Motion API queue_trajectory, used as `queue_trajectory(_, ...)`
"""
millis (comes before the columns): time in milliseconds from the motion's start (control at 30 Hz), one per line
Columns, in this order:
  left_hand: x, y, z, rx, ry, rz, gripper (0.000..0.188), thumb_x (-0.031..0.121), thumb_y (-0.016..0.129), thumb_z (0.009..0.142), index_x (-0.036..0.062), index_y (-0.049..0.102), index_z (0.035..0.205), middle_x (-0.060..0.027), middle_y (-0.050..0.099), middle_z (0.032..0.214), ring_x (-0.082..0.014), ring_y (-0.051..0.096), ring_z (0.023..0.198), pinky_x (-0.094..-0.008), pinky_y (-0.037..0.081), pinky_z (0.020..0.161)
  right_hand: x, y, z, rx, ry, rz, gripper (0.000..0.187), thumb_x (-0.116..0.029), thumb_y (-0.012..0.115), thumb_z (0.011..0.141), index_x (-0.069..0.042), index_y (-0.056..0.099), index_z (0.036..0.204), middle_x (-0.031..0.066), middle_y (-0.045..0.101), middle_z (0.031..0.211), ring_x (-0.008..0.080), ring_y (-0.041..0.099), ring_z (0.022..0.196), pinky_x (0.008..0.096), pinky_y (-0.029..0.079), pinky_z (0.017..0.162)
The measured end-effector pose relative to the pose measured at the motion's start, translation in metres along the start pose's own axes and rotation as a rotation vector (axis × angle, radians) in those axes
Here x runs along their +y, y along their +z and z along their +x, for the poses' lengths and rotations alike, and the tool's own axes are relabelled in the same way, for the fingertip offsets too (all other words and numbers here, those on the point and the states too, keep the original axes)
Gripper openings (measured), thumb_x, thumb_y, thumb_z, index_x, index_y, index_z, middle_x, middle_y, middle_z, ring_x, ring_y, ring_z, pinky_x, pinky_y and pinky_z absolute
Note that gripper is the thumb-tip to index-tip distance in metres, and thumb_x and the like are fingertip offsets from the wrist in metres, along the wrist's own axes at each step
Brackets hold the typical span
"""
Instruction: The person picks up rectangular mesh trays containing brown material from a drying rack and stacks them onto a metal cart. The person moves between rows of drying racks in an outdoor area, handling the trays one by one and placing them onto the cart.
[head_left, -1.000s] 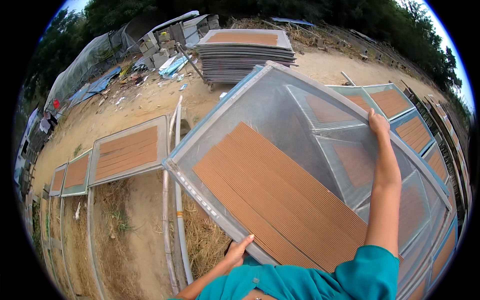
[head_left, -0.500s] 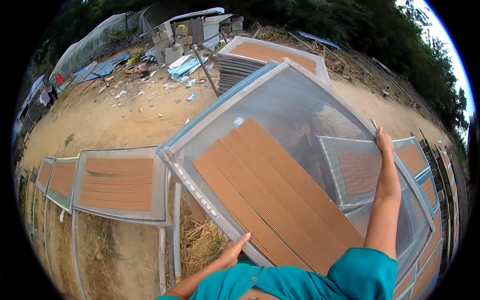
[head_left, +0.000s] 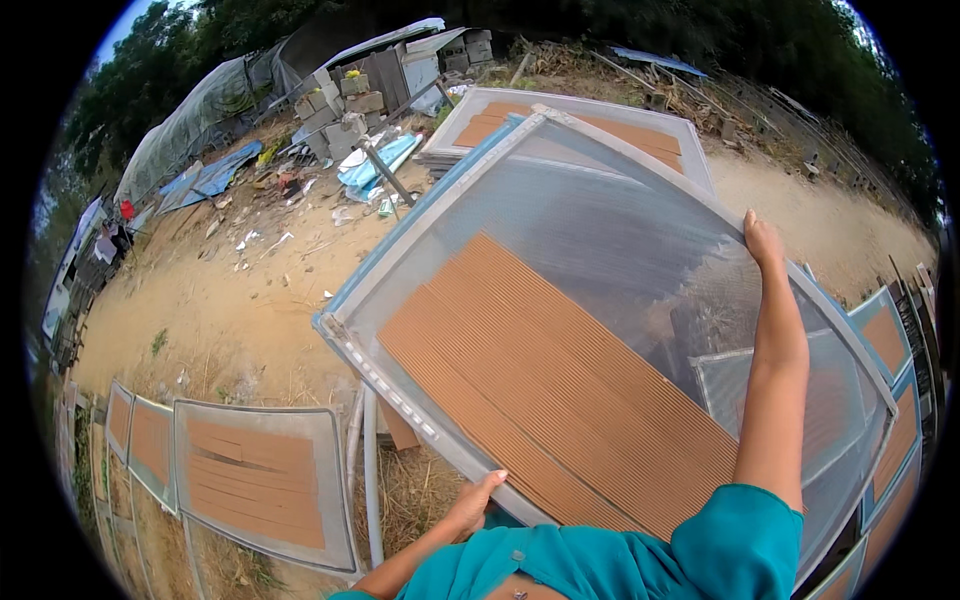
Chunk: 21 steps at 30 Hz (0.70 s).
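Note:
I hold a large mesh drying screen (head_left: 640, 230), tilted in front of me, with a pale wooden frame and a blue edge. Brown sheets with fine parallel ridges (head_left: 550, 380) lie side by side on it, with narrow gaps between them. My left hand (head_left: 477, 508) grips the frame's near edge, thumb on top and fingers hidden beneath. At the far right edge, my right hand (head_left: 763, 240) is closed around the frame. Beyond the screen's far corner stands a stack of similar screens (head_left: 700, 165), brown sheets on its top one.
To my left, a row of screens with brown sheets (head_left: 262, 480) rests on a pole rack. More loaded screens (head_left: 882, 338) line the right side. Scattered litter and blue plastic (head_left: 380, 165) lie on the dirt ground near concrete blocks (head_left: 345, 135). A pole (head_left: 372, 480) stands close by my left.
The held screen has come closer to the stack and now overlaps more of it. My view has shifted, and the left row sits lower in it. Both hands keep their hold.

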<state>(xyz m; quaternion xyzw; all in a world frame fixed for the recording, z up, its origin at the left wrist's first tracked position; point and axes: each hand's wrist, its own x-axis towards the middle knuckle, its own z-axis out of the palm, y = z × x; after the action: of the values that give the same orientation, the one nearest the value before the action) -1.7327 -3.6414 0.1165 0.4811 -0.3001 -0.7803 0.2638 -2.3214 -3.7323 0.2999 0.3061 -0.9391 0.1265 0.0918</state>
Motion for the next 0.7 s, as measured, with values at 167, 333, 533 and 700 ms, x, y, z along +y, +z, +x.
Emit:
queue_trajectory(167,0.078,0.045,0.082,0.023,-0.168,-0.104,0.058,0.031,0.062,0.072,-0.0034,0.040,0.113,-0.0138,0.046,0.107,-0.0228,0.047,0.096,-0.0367,0.039,0.083,-0.083,0.028,0.113,-0.084,-0.030,-0.035,0.062,-0.045,0.017,0.084,-0.001,0.056,0.101,0.0214,0.052,0.107,0.0368,0.047,0.102,0.0438,0.034,0.088)
queue_trajectory(333,0.145,0.070,0.194,0.027,-0.137,-0.169,0.054,0.029,0.061,0.072,-0.0027,0.041,0.111,-0.0133,0.047,0.105,-0.0234,0.048,0.094,-0.0376,0.040,0.081,-0.160,0.084,0.244,-0.035,-0.082,0.002,0.062,-0.045,0.017,0.084,-0.002,0.057,0.101,0.0203,0.052,0.107,0.0354,0.048,0.103,0.0431,0.035,0.089)
queue_trajectory(533,0.249,0.109,0.347,0.070,-0.049,-0.229,0.054,0.024,0.061,0.070,-0.0019,0.039,0.112,-0.0120,0.045,0.104,-0.0237,0.046,0.093,-0.0377,0.040,0.078,-0.271,0.086,0.379,0.034,-0.056,-0.012,0.063,-0.046,0.016,0.084,-0.001,0.057,0.101,0.0202,0.053,0.105,0.0352,0.048,0.102,0.0436,0.035,0.088)
queue_trajectory(700,0.309,0.122,0.435,0.010,-0.153,-0.265,0.050,0.023,0.061,0.071,-0.0009,0.041,0.109,-0.0104,0.046,0.102,-0.0210,0.047,0.090,-0.0367,0.041,0.076,-0.320,0.136,0.486,-0.006,-0.094,-0.052,0.062,-0.045,0.016,0.085,-0.001,0.058,0.099,0.0201,0.054,0.104,0.0340,0.050,0.100,0.0427,0.036,0.087)
